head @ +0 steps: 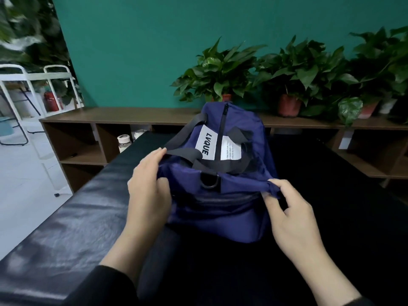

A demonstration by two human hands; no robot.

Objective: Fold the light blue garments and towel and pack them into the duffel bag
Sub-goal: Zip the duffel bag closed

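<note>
Duffel bag (223,173) sits mid-bench, zipped along the top. Left hand (150,184) grips its left edge, right hand (289,215) pinches the right corner. No light blue items visible; probably packed, finishing up.

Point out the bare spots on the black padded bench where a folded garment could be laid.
Black padded bench: bare left of the left hand; dark, seemingly bare right of the right hand. Navy fabric duffel bag crowds the middle.

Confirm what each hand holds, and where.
Both hold the bag by its near end: left hand grips the left corner, right hand pinches the fabric at the right corner.
</note>
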